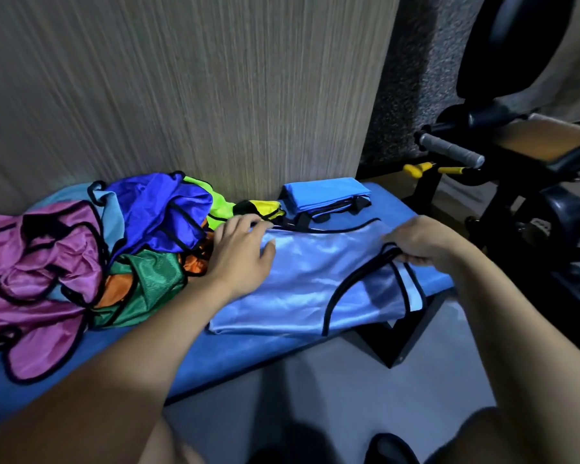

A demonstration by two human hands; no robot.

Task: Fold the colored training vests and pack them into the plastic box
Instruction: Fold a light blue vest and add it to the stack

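Light blue vest (pixel 302 279): it lies spread flat on the blue table (pixel 215 356), in the middle-right part, with black trim along the edges. Its right side hangs a little over the table end.
Left hand (pixel 245 259): it rests flat on the left part of the light blue vest, palm down. The fingers (pixel 265 227) are straight and relaxed, they press the cloth and do not grasp it.
Right hand (pixel 422 241): it is at the right upper part of the same vest. The fingers are curled and pinch the black-trimmed strap (pixel 387 252) of the vest.
Pile of vests (pixel 114 249): unfolded vests lie in a heap on the left of the table, touching each other. I see a pink one (pixel 37 272) at the far left, a dark blue one (pixel 158 216) behind, a green one (pixel 154 283) in front, orange (pixel 195 262) between them, and a yellow-green one (pixel 221 209) near the wall.
Folded blue vest (pixel 325 194): a folded piece lies at the back of the table, just beside the wall, behind the light blue vest.
Wall (pixel 181 95): a panel with wood grain stands behind the table.
Gym machine (pixel 516 162): a black machine with a grey handle and yellow parts stands on the right, apart from the table.
Plastic box: I cannot find it in this view.
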